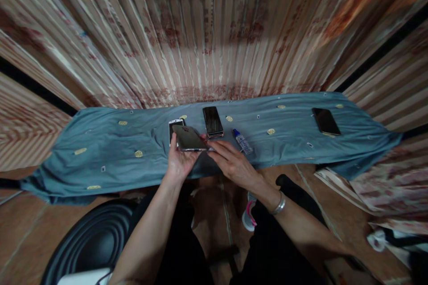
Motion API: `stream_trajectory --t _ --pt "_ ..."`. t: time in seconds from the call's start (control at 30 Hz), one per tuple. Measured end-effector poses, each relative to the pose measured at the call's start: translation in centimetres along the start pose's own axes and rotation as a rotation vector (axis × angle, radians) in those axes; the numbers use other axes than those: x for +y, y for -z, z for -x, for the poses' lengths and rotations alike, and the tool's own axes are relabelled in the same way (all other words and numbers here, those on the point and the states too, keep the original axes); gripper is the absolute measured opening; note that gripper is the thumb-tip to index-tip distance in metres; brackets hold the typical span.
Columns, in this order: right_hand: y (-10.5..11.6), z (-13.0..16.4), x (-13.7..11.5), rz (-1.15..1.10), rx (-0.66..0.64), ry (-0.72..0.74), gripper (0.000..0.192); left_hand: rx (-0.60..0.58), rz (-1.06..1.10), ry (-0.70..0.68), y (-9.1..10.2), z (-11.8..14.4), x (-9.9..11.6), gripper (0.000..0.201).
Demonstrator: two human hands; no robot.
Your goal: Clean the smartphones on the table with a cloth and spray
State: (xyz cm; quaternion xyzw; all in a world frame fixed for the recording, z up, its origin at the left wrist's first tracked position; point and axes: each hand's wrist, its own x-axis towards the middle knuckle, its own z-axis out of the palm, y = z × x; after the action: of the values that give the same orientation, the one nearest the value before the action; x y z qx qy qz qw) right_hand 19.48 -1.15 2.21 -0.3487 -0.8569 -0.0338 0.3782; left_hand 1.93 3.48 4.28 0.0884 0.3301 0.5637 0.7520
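My left hand point(180, 160) is wrapped round a grey-brown smartphone point(189, 138), its back with the camera facing up. At the phone's lower right corner, the fingers of my right hand point(232, 162) are drawn together; whatever they may pinch is too small to make out. Partly hidden behind the held phone lies a white smartphone point(171, 128) with a dark screen. Just beyond my hands a black smartphone point(212, 120) rests on the cloth. Beside my right hand is a small clear bottle point(243, 142) with a blue cap, lying on its side.
A teal cloth point(110, 147) with yellow pineapple prints covers the narrow table. Another dark smartphone point(326, 121) lies towards its right end. Patterned curtains point(207, 31) hang behind. Below at the left stands a round black ridged object point(96, 245).
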Motion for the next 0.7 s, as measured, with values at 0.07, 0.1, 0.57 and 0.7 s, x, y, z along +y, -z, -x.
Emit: stream_trajectory --t 0.07,0.1,0.57,0.7 --pt "-0.1 0.2 0.9 -0.06 0.02 -0.103 0.03 -0.015 -0.008 0.005 0.2 0.0 0.2 0.053" --pt "-0.2 0.3 1.4 -0.092 0.053 -0.165 0.029 -0.017 -0.02 0.01 0.2 0.0 0.2 0.051" --pt "-2.0 -1.7 0.2 -0.242 0.171 -0.211 0.036 0.05 -0.156 0.085 -0.6 1.1 -4.4 0.036" --pt "-2.5 -1.6 1.0 -0.171 0.175 -0.191 0.037 0.069 -0.167 0.147 -1.1 1.9 -4.6 0.039"
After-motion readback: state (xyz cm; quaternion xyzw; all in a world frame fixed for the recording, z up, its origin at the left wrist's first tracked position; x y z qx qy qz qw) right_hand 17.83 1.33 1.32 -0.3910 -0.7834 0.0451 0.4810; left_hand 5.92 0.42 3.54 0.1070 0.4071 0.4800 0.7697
